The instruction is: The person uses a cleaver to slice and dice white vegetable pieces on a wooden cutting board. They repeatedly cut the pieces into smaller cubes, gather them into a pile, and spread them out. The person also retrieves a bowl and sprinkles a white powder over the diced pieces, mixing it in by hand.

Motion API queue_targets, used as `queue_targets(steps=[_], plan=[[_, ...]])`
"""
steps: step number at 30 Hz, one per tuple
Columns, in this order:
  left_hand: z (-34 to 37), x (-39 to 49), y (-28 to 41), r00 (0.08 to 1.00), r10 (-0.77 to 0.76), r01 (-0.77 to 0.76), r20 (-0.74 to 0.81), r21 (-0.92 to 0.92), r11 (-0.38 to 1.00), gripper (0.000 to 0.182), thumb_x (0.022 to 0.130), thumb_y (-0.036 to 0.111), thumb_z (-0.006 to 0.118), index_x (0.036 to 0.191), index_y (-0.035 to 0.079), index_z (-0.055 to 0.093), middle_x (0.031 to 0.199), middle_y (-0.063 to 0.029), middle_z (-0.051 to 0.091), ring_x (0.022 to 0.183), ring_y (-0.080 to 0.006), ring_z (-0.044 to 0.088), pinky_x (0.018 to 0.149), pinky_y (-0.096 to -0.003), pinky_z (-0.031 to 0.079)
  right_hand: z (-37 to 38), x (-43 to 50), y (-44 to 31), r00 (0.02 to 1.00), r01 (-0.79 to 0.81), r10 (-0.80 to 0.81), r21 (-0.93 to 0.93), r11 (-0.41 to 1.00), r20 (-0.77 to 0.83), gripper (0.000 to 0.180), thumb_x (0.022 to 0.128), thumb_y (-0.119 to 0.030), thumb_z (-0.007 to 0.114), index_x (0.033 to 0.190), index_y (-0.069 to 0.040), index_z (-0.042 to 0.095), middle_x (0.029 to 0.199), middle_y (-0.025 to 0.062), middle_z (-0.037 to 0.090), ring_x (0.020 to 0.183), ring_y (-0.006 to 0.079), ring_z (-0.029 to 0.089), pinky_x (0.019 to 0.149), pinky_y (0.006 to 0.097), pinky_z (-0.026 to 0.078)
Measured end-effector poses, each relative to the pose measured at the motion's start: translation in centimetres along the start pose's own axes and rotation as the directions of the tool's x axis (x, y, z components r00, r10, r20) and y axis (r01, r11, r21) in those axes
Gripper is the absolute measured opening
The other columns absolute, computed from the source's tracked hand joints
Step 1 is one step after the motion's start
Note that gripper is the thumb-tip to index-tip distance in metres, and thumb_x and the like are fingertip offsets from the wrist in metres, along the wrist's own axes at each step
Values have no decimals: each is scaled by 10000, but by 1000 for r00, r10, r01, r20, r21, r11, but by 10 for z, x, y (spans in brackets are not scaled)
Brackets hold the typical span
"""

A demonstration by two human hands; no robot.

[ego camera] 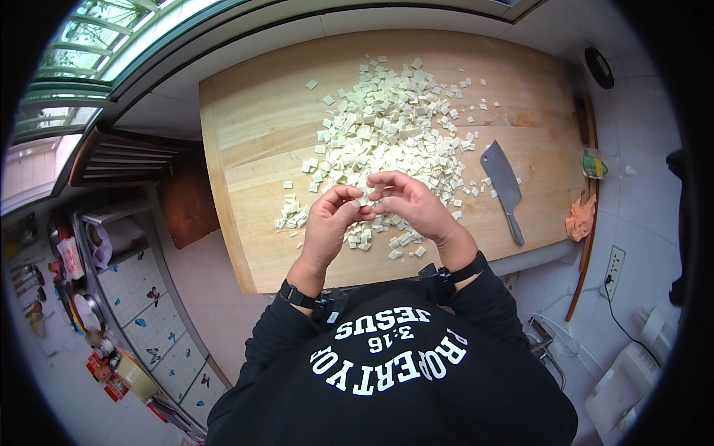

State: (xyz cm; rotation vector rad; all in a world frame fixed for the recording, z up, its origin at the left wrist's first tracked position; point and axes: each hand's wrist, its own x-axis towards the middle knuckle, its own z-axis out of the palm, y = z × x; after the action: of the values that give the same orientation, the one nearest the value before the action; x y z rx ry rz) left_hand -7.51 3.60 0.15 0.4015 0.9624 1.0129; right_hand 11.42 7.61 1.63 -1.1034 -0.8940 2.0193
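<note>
Over the front of a heap of small, flat, pale dough squares [390, 128], my two hands meet fingertip to fingertip. Thumb and forefinger of my left hand [329, 223] pinch a small dough piece [362, 199]. From the other side, the fingertips of my right hand [415, 203] close on the same spot; whether they hold a second piece is hidden. A smaller cluster of cut pieces [291, 213] lies left of my left hand. To the right of the heap, a metal cleaver [505, 184] rests flat, its handle towards me.
The heap lies on a large wooden board [251, 122]. Along its right side are a plastic bottle [594, 165] and a crumpled orange cloth [581, 218]. A wooden chair [187, 195] stands at left, near a cabinet with butterfly decorations [150, 312]. A wall socket [614, 270] is at right.
</note>
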Motion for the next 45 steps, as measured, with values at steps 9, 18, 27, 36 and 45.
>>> queue_targets(steps=[9, 18, 27, 36, 45], plan=[[-49, 10, -24, 964, 120, -15, -237, 401, 916, 256, 933, 28, 577, 1179, -32, 613, 1086, -97, 644, 882, -136, 664, 789, -271, 589, -32, 23, 23, 982, 38, -171, -787, 616, -86, 196, 884, -133, 627, 1048, -27, 652, 980, 146, 665, 880, 304, 634, 812, 382, 508], [-105, 59, -28, 911, -17, 92, -411, 163, 982, 395, 933, 65, 556, 1315, -24, 506, 984, -64, 623, 743, -100, 590, 601, -227, 503, -23, 86, 38, 843, -125, -525, -992, 17, -116, 437, 853, -283, 703, 1226, -85, 589, 1202, 168, 563, 1090, 377, 510, 916, 441, 458], [-35, 85, -9, 976, -212, 160, -53, -490, 857, 369, 1008, 209, 488, 1320, 13, 505, 1198, -123, 632, 1058, -250, 637, 938, -427, 528, -28, 95, 37, 989, 69, -109, -348, 935, -96, 203, 913, -123, 641, 1101, -46, 629, 887, 6, 640, 770, 98, 588, 648, 298, 485], [-20, 62, -4, 998, 26, -19, -64, 95, 995, 451, 908, 55, 627, 1345, 20, 524, 1261, -84, 585, 1159, -165, 558, 948, -305, 480, -28, 53, 15, 993, 34, -47, -121, 992, -107, 261, 940, 2, 520, 1187, 17, 599, 1053, 56, 643, 884, 101, 628, 749, 283, 562], [-6, 51, -9, 988, 141, -121, -56, 267, 956, 325, 911, 20, 636, 1223, -28, 558, 1109, -96, 630, 939, -131, 648, 762, -258, 573, -13, 41, 7, 992, 108, -115, -119, 987, -48, 415, 872, 87, 447, 1269, 0, 531, 1223, 118, 588, 1132, 198, 619, 856, 277, 537]])
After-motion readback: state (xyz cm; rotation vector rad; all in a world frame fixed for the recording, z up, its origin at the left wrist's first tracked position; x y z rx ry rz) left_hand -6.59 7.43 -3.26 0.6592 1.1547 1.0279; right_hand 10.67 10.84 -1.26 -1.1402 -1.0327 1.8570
